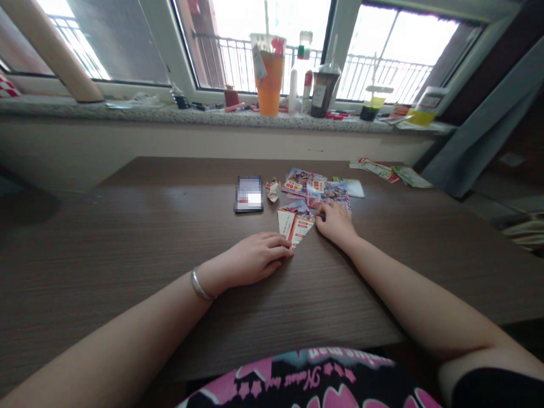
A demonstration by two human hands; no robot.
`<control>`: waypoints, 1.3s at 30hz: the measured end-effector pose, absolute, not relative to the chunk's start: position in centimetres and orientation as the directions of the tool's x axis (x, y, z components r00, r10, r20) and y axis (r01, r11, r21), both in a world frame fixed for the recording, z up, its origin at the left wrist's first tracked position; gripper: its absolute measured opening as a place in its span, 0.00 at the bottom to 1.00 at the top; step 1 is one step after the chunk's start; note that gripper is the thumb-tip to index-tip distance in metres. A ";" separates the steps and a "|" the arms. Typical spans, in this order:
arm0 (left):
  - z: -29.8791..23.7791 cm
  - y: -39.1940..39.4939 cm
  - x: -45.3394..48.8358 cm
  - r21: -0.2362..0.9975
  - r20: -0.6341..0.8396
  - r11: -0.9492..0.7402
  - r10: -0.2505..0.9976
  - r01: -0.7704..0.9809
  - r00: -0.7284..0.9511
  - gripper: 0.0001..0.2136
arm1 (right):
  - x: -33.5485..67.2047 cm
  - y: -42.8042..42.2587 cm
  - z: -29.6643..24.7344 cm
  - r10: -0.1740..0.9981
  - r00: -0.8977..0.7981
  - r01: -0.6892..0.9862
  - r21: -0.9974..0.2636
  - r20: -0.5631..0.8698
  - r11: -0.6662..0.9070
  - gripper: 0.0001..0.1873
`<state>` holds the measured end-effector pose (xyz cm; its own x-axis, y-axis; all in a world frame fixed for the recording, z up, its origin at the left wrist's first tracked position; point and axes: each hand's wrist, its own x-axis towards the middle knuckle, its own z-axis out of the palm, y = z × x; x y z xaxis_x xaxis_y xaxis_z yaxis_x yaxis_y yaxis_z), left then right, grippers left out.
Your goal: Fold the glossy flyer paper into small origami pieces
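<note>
A folded piece of printed paper (294,225), red and white, lies on the dark wooden table (127,238) between my hands. My left hand (250,259), with a silver bracelet on the wrist, presses its curled fingers on the paper's lower left corner. My right hand (335,222) rests on the table at the paper's right edge, fingertips touching it. Behind the fold lie several more printed leaflets (317,190) and a small crumpled scrap (272,189).
A phone (249,194) lies flat left of the leaflets. More flyers (382,170) sit at the far right of the table. The stone windowsill (170,115) holds an orange cup (270,79), bottles, drink cups and small items. A grey curtain (480,130) hangs at right.
</note>
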<state>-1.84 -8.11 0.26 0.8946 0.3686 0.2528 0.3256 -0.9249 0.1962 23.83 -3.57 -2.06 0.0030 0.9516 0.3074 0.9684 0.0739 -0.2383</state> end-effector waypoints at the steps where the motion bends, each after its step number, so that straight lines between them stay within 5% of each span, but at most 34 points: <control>1: 0.3 -8.1 -1.9 0.197 0.255 -0.926 0.366 0.323 0.895 0.15 | 23.8 -3.6 -2.1 0.952 0.006 0.968 -0.241 0.306 0.071 0.07; 6: 0.6 -8.1 -2.2 0.201 0.253 -0.921 0.379 0.335 0.890 0.14 | 23.4 -3.8 -1.8 0.935 -0.070 0.954 -0.252 0.349 0.165 0.12; 13: 1.1 -7.4 -2.4 0.178 0.274 -0.926 0.371 0.333 0.887 0.09 | 22.0 -5.1 -1.0 0.815 -0.478 0.792 -0.240 0.328 0.562 0.15; 20: 0.8 -7.5 -2.1 0.202 0.186 -0.853 0.516 0.481 0.836 0.11 | 21.9 -5.4 -1.1 0.813 -0.501 0.775 -0.265 0.295 0.574 0.20; 25: 0.7 -7.6 -2.4 0.150 0.010 -0.749 0.654 0.646 0.756 0.39 | 22.0 -5.4 -0.9 0.797 -0.526 0.749 -0.282 0.297 0.599 0.21; 29: 0.7 -7.4 -2.6 0.110 -0.096 -0.722 0.676 0.683 0.730 0.47 | 21.9 -5.4 -0.8 0.791 -0.532 0.735 -0.299 0.301 0.608 0.23; 35: 0.4 -7.5 -2.7 0.080 -0.084 -0.718 0.686 0.691 0.722 0.48 | 22.1 -5.4 -1.2 0.775 -0.521 0.680 -0.374 0.359 0.631 0.25; 39: 0.3 -7.6 -3.0 0.042 -0.017 -0.727 0.686 0.686 0.728 0.38 | 22.1 -5.2 -1.4 0.791 -0.456 0.614 -0.499 0.409 0.612 0.22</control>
<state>-3.04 -7.59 0.29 0.7277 0.6856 -0.0174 0.6857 -0.7267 0.0420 22.13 -5.19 -1.39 -0.4556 0.7908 0.4087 0.6136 0.6116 -0.4994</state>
